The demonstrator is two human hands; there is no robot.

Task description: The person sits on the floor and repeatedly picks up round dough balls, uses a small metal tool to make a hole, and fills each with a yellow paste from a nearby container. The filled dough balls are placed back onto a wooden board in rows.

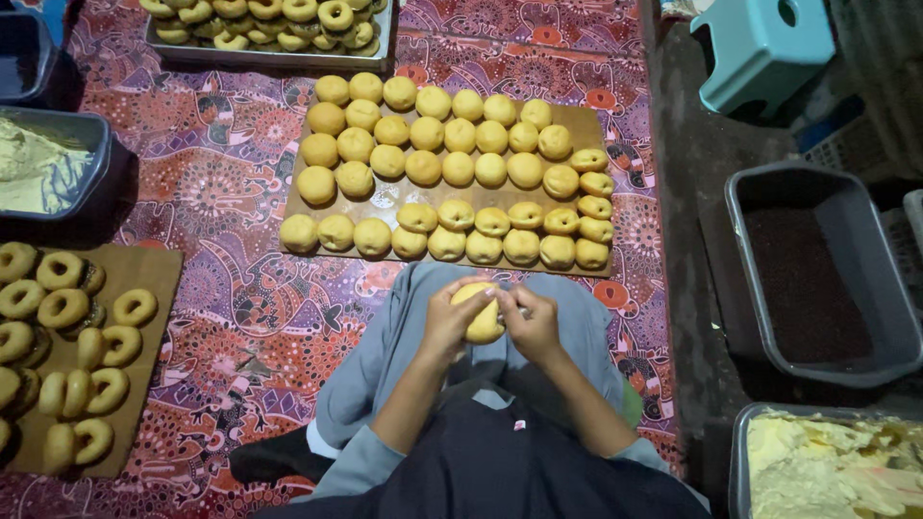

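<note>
Low in the middle of the frame, the left hand (450,322) and right hand (531,325) cup a yellow dough ball (483,312) between them, fingers curled and pressed against it; just above lies a wooden board (577,120) of dough balls; ring doughnuts (63,308) sit at left.

left hand (450,322) + right hand (532,325) grip dough ball (481,312) | wooden board (577,123) of dough balls ahead

Matt dough ball (483,322) — wooden board (577,123)
</note>
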